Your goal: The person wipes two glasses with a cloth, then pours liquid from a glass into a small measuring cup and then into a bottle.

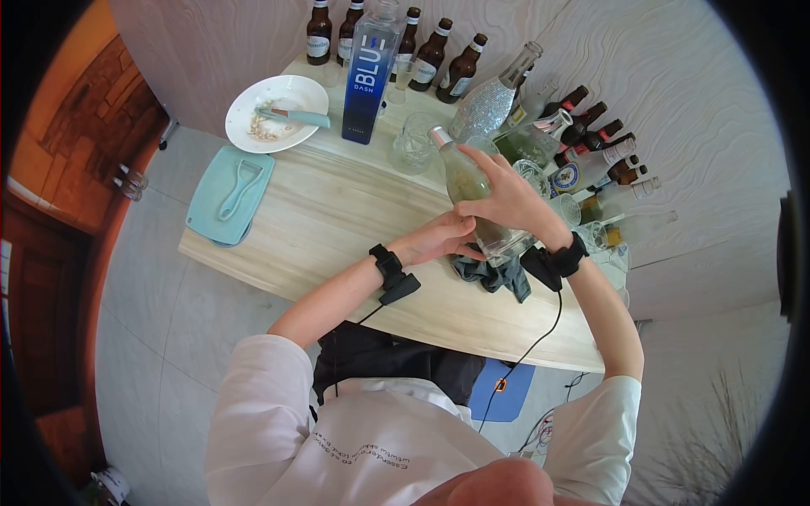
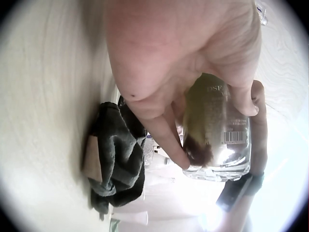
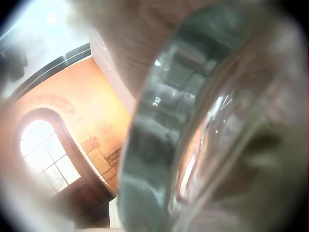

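A clear glass bottle (image 1: 467, 179) with a pale top is tilted over the table, its neck toward the back left. My right hand (image 1: 513, 201) grips its body from above. My left hand (image 1: 439, 238) holds it lower down, near the base. In the left wrist view, the left thumb and fingers wrap the bottle (image 2: 217, 125), which bears a barcode and printed text. Its thick glass base (image 3: 154, 145) fills much of the right wrist view, blurred by closeness. Just below the bottle, a crumpled dark grey cloth (image 1: 498, 277) lies on the table.
Behind the hands stand a tall blue bottle (image 1: 371, 76), a glittery bottle (image 1: 489, 105), a drinking glass (image 1: 413, 145) and several brown bottles. At left are a white plate (image 1: 240, 118) with a knife (image 1: 295, 116) and a green cutting board (image 1: 202, 196) with a peeler (image 1: 239, 192).
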{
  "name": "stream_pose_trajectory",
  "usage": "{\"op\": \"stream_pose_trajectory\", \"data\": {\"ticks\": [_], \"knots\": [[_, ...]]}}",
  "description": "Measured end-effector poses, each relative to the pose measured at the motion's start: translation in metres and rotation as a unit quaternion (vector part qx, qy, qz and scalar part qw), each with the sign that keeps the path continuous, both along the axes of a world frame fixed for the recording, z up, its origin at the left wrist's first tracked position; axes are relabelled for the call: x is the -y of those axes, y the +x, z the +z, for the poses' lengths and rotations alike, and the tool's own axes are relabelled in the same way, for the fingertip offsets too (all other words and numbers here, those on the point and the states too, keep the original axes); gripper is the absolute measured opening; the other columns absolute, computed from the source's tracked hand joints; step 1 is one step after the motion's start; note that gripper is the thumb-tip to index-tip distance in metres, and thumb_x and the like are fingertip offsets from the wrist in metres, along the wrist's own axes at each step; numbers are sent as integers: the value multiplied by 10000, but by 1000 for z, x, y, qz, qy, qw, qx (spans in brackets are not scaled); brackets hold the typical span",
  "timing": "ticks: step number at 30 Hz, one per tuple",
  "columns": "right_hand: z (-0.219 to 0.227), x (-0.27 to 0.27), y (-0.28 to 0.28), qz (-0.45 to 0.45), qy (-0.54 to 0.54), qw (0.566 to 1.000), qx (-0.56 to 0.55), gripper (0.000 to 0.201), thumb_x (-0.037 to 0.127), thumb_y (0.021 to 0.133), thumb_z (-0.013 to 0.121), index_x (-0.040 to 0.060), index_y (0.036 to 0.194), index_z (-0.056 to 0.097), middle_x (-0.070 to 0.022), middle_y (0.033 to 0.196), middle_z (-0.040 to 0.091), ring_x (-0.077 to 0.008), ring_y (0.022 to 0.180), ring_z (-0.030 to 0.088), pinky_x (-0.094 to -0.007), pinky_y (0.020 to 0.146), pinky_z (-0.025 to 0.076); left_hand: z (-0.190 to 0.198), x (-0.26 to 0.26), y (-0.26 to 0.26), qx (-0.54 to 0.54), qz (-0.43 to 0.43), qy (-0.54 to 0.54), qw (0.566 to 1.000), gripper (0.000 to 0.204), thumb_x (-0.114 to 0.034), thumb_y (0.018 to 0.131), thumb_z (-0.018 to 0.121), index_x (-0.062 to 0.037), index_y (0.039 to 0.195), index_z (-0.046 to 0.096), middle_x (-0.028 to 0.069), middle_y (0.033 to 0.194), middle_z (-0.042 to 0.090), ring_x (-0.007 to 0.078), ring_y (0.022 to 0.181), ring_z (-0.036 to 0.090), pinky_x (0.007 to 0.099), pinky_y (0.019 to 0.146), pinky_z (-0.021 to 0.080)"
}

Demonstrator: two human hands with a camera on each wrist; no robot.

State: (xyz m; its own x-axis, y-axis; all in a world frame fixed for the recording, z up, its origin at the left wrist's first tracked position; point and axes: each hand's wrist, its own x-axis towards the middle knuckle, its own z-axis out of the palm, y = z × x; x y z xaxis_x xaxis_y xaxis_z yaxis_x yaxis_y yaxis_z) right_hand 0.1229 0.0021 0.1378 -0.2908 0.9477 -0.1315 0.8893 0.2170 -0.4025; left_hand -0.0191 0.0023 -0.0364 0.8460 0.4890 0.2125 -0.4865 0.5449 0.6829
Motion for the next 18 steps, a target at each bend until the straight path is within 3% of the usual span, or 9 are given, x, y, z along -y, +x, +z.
{"op": "stream_pose_trajectory", "data": {"ticks": [5, 8, 12, 18], "knots": [[0, 0, 0, 4, 7, 1000, -2, 942, 367, 750, 817, 211, 1589, 417, -234, 1349, 555, -413, 1231, 599, -443, 1037, 491, 0, -1, -1, -4, -1, 2, 1000, 807, -562, 990, 645, -131, 1563, 274, 100, 1516, 468, 280, 1379, 535, 513, 1074, 527], [-8, -2, 4, 20, 38, 999, -22, 943, 362, 730, 812, 206, 1579, 432, -236, 1165, 577, -431, 1120, 622, -458, 958, 507, 0, -1, -1, -7, -2, -3, 1000, 814, -562, 989, 650, -135, 1569, 269, 97, 1522, 466, 281, 1384, 530, 522, 1093, 509], [-11, -4, 6, 22, 44, 998, -40, 941, 360, 739, 816, 207, 1582, 427, -239, 1179, 578, -432, 1122, 622, -457, 959, 511, -3, -2, 1, -3, 7, -11, 1000, 795, -529, 996, 663, -143, 1572, 275, 87, 1528, 465, 277, 1386, 522, 524, 1125, 467], [-18, 3, 4, -1, 101, 991, -89, 949, 326, 742, 821, 215, 1592, 414, -236, 1264, 571, -422, 1171, 612, -459, 999, 510, -4, -6, -2, -31, 40, -47, 998, 729, -447, 999, 698, -161, 1549, 315, 55, 1492, 487, 225, 1360, 517, 452, 1106, 447]]}}
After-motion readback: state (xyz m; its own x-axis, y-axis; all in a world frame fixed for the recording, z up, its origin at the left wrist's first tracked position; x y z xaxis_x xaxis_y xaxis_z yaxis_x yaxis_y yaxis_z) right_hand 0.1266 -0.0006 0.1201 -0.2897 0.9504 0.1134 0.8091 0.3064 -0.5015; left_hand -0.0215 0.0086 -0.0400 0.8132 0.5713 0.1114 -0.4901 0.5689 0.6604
